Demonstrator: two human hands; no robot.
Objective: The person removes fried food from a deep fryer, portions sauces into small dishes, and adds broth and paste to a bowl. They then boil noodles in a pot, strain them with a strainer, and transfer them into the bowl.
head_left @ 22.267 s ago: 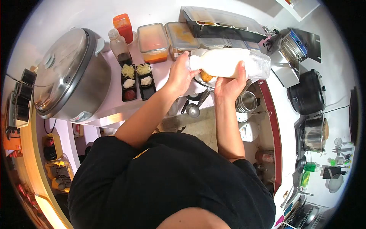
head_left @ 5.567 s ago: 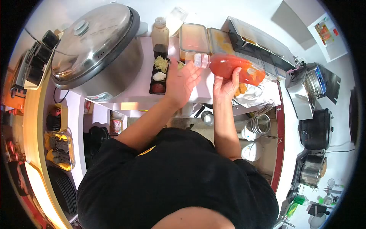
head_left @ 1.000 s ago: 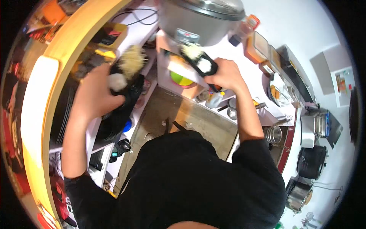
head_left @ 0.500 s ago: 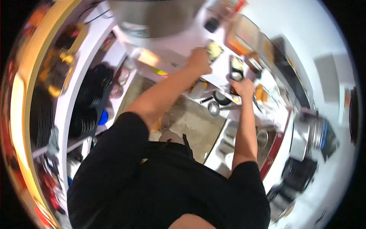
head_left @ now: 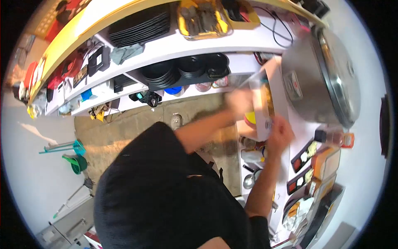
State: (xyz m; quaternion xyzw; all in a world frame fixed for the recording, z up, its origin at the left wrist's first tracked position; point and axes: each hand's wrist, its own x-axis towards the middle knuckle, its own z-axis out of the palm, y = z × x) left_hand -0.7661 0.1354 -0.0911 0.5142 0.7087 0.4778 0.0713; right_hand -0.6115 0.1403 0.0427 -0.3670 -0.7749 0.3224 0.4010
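My left hand (head_left: 240, 102), smeared by motion, is beside the outer side of a white drawer-like compartment (head_left: 262, 126) at the counter's edge. Its finger positions are unclear. My right hand (head_left: 282, 132) is over the counter side of that compartment, with fingers bent together; whatever they may hold is hidden. A narrow yellow-brown strip (head_left: 269, 99) shows inside the compartment. Farther along the counter lie two black rectangular trays, a nearer one (head_left: 292, 187) and a farther one (head_left: 297, 164), each with red sauce, something white and pale shredded food.
A big lidded metal pot (head_left: 306, 79) stands at the counter's far end. Beside the trays are an orange-filled container (head_left: 325, 162) and a bottle (head_left: 331, 137). Shelves at the left hold stacked black plates (head_left: 139, 27) and a yellow cutlery basket (head_left: 203, 18). A small pan (head_left: 248, 181) hangs below the counter.
The view has turned toward the shelves and pot. Both hands have left the two black trays and moved to the white compartment near the pot.
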